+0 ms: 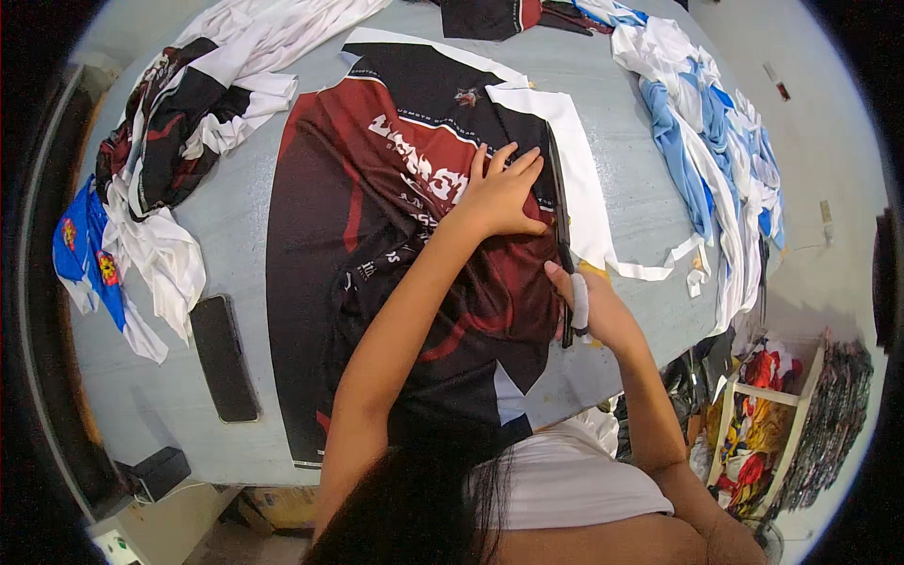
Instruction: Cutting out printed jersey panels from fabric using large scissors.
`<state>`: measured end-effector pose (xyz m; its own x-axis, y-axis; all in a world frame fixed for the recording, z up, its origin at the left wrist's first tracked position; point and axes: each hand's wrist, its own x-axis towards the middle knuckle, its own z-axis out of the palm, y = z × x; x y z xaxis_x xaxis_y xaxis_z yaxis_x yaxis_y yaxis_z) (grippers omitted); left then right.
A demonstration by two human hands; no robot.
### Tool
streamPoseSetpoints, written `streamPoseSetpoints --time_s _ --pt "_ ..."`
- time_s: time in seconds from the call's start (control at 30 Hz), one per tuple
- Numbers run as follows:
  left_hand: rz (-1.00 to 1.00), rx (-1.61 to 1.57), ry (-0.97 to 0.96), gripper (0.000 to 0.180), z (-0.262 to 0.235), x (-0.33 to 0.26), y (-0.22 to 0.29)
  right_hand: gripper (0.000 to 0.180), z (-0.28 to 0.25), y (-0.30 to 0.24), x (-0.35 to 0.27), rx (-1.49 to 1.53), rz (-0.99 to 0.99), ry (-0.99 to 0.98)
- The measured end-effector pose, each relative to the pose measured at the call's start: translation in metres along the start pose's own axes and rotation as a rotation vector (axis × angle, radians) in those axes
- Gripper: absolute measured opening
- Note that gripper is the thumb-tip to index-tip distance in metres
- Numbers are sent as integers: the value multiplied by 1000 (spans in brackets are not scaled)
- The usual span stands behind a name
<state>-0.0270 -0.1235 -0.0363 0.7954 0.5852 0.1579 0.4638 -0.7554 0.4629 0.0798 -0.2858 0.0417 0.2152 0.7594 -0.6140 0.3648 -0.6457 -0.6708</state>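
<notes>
Right hand closed around handles of long black scissors, blades lying along right edge of dark red and black printed fabric panel. Left hand spread flat, pressing this panel at middle of grey desk. White fabric strip just beside blades. Black phone at left, apart.
</notes>
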Motion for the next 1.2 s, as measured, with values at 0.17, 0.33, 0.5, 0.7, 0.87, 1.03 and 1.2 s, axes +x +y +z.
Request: streamPoseSetpoints --time_s 0.17,0.33,0.5,0.7,0.87,1.03,1.2 --pt "2 -1 -13 95 0 0 -1 51 6 0 1 -2 -26 2" --pt "4 -12 -26 97 0 0 -1 51 2 -2 5 38 -62 -14" --pt "5 -10 -21 98 -1 0 -1 54 -10 -12 11 -5 22 -26" --pt "9 -20 -12 98 -1 0 -1 54 -5 -6 19 -224 -121 117" --pt "4 -18 -21 98 -1 1 -1 53 -12 -3 23 -152 -156 25" --pt "-11 -30 -45 97 -4 0 1 50 -21 -5 37 -39 -141 -12" --pt "-16 -7 -58 97 -5 1 1 45 -20 -3 43 32 -145 -16"
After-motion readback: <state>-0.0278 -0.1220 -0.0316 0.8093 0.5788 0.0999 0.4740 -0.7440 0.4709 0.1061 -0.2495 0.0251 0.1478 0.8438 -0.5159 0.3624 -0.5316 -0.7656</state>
